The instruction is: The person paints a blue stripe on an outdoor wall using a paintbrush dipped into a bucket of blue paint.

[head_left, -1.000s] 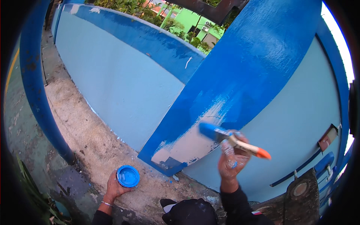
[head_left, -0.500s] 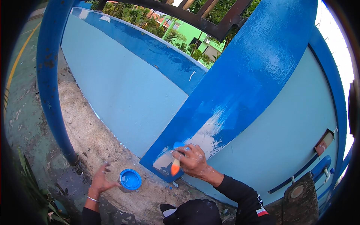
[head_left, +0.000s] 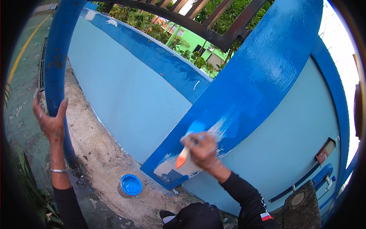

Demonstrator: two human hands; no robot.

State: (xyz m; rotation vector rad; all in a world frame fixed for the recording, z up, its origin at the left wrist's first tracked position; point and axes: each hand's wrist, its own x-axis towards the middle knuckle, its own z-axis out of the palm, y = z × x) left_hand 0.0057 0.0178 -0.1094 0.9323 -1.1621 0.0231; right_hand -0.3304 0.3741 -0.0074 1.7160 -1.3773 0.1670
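Observation:
A paintbrush (head_left: 183, 157) with a pale, orange-tipped handle is gripped in my right hand (head_left: 204, 149). Its blue-loaded bristles are blurred and lie against the lower part of the blue wall pillar (head_left: 248, 95), beside a bare pale patch (head_left: 167, 166). My left hand (head_left: 52, 124) is raised at the blue metal pole (head_left: 57, 72), fingers and thumb spread on either side of it. Whether the palm touches the pole I cannot tell. A small round tub of blue paint (head_left: 131, 184) stands on the concrete between my arms.
A light blue wall (head_left: 126, 80) with a darker blue top band runs off to the left. Above it is a dark metal fence (head_left: 198, 23). A dark cap (head_left: 196, 216) shows at the bottom edge. Leafy plants (head_left: 30, 187) grow at lower left.
My left hand has gone from beside the paint tub up and left to the pole. My right hand has slid the brush up the pillar, and more blue covers the pale patch.

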